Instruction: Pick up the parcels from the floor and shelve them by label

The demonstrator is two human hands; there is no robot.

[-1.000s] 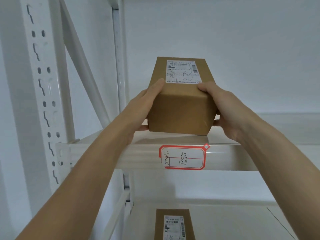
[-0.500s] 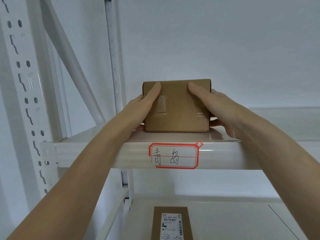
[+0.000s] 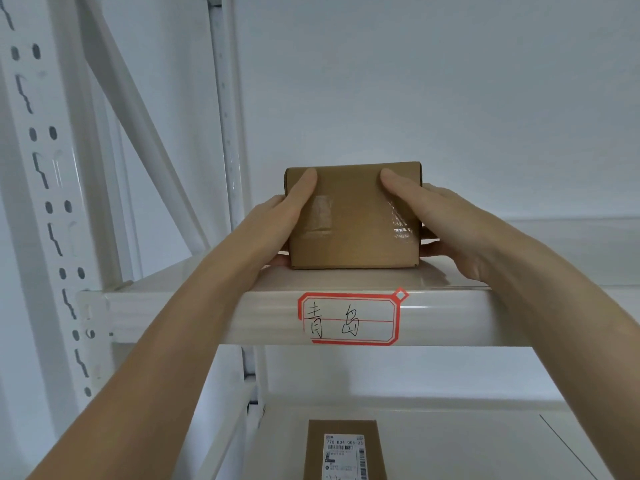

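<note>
left to right: white rack upright [image 3: 45,209] with the slotted holes, a diagonal brace [image 3: 145,133] behind it, then the left hand [image 3: 277,223] wrapped on the left side of the box [image 3: 353,216], thumb up over the front face near the top edge. right hand [image 3: 433,223] mirrors it on the other side, thumb on the front, fingers tucked round the far side. so both hands are closed on the box, neither nearer than the other that i can tell.

the box sits flat on the shelf [image 3: 173,303], just back from the front lip, straight ahead between the hands. its long axis looks like it runs away from the person, into the shelf, though only the taped end shows. i'd guess it just needs a nudge deeper or a plain let-go.

the tag [image 3: 349,318] with the red border and handwriting is right below it. shelf is smooth white, plenty of free space to the right. plain white wall behind. another box [image 3: 343,448] lies on the lower shelf [image 3: 485,445], label up.
</note>
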